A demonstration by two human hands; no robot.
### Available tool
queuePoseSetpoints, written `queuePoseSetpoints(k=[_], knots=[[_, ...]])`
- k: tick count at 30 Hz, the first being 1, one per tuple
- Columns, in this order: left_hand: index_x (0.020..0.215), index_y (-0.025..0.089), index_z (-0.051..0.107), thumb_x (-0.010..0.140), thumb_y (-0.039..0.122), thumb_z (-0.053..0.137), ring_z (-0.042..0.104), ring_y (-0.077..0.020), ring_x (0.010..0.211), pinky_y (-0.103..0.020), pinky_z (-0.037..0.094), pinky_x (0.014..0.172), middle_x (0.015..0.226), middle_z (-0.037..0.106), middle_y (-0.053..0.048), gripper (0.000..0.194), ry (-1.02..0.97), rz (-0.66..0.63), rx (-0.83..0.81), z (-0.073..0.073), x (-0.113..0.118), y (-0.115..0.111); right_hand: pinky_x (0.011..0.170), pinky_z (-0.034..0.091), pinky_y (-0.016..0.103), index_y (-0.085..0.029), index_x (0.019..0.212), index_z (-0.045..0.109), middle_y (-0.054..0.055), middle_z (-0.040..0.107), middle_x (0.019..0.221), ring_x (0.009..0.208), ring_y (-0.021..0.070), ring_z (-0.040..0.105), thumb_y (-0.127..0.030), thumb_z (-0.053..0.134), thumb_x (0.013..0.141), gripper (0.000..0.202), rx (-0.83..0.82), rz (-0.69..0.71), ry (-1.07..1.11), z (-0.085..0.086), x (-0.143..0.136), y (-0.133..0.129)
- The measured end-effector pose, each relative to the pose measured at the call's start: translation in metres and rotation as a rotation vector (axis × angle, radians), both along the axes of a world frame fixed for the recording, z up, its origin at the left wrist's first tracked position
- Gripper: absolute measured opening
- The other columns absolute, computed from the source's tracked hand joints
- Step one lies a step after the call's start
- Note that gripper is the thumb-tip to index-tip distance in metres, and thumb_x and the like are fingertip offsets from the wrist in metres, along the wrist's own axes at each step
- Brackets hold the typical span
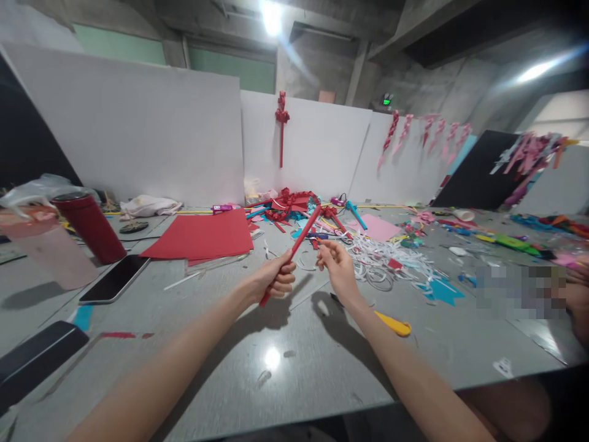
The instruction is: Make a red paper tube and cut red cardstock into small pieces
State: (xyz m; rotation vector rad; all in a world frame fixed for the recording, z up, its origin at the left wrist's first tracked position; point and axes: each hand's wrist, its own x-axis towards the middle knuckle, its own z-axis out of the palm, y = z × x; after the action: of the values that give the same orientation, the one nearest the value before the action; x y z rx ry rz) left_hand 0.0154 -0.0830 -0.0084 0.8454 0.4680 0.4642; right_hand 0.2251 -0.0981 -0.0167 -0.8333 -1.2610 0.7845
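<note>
My left hand [276, 277] is wrapped round a red rolled-paper stick [301, 241], tilted up and to the right over the table. Its lower end pokes out below my fist. Just right of the stick, my right hand [335, 264] is closed, thumb and fingertips pinched together; whatever is between them is too small to make out. Behind that hand lies a tangle of white paper strips [377, 261]. Farther back is a heap of red folded-paper pieces [289, 202]. A stack of red paper sheets [207, 234] lies beyond my left hand.
On the left stand a red tumbler [89, 227] and a pink bottle [50, 245], with a phone [115, 279] beside them. A yellow-handled tool [393, 324] lies near my right forearm. Another person's arm [577, 301] is at the far right. White panels [308, 141] back the table.
</note>
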Motion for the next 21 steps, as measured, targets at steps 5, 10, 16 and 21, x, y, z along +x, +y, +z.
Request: queuePoseSetpoints(k=[5, 10, 16, 21], knots=[[0.07, 0.023, 0.033, 0.097, 0.067, 0.055, 0.0, -0.006, 0.044, -0.013, 0.007, 0.032, 0.053, 0.016, 0.011, 0.056, 0.022, -0.285, -0.1, -0.008, -0.017, -0.03, 0.061, 0.049, 0.024, -0.021, 0.106, 0.072, -0.005, 0.052, 0.069, 0.06, 0.01, 0.049, -0.058, 0.081, 0.083, 0.045, -0.116, 0.28, 0.262, 0.01, 0.003, 0.001], [0.069, 0.024, 0.031, 0.099, 0.069, 0.046, -0.006, -0.0065, 0.046, -0.015, 0.0, 0.035, 0.053, 0.011, 0.01, 0.056, 0.05, -0.36, -0.137, -0.013, -0.02, -0.043, 0.055, 0.043, 0.023, -0.02, 0.099, 0.077, -0.008, 0.043, 0.056, 0.052, 0.0079, 0.036, -0.054, 0.088, 0.077, 0.041, -0.084, 0.355, 0.312, 0.016, 0.004, -0.006], [0.071, 0.024, 0.034, 0.095, 0.073, 0.051, 0.001, -0.0071, 0.045, -0.016, 0.004, 0.036, 0.052, 0.014, 0.01, 0.058, 0.115, -0.339, -0.013, -0.018, -0.022, -0.049, 0.052, 0.04, 0.026, -0.02, 0.084, 0.076, -0.008, 0.043, 0.049, 0.047, 0.008, 0.035, -0.056, 0.09, 0.073, 0.04, -0.014, 0.338, 0.265, 0.012, 0.005, -0.005], [0.084, 0.022, 0.049, 0.098, 0.064, 0.051, 0.014, -0.0076, 0.045, -0.019, 0.012, 0.038, 0.055, 0.029, 0.009, 0.045, 0.189, -0.045, 0.326, -0.007, -0.02, -0.055, 0.052, 0.041, 0.028, -0.02, 0.081, 0.074, -0.005, 0.05, 0.051, 0.047, 0.01, 0.043, -0.055, 0.089, 0.075, 0.038, 0.029, 0.275, 0.208, 0.014, 0.003, -0.009]])
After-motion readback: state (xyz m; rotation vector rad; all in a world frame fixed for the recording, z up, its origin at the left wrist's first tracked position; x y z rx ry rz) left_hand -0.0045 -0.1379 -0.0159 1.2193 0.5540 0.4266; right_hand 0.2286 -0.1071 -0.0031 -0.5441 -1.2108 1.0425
